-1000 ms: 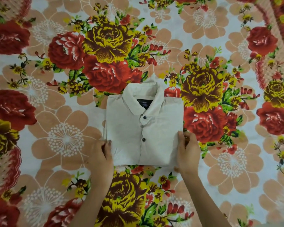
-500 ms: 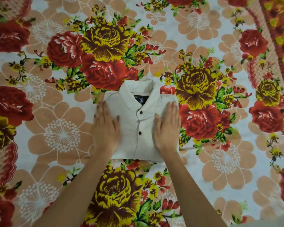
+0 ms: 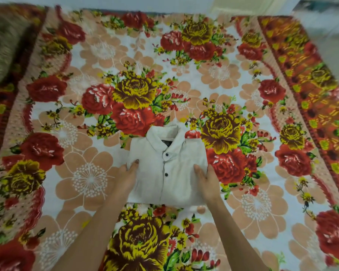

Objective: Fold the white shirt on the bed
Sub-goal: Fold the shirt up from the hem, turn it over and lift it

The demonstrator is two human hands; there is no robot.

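The folded white button-up shirt (image 3: pixel 164 173) lies collar-away at the middle of the floral blanket (image 3: pixel 262 222) on the bed, with broad blanket on every side. The left hand (image 3: pixel 128 176) and right hand (image 3: pixel 206 179) each have their grip clamped on one side edge, thumbs on top.

A: White shirt (image 3: pixel 170 184), centre frame?
B: Plain off-white. Buttons (image 3: pixel 167 154) dark; collar label (image 3: pixel 167 141) dark.
A: Bedspread (image 3: pixel 90 178)?
B: White ground, peach outline flowers, red and yellow-brown roses, green leaves. Border band (image 3: pixel 311 79), right of frame: orange-red with yellow motifs.
A: Upper left?
B: Blurred object (image 3: pixel 6 45), brown-grey; pattern unreadable.
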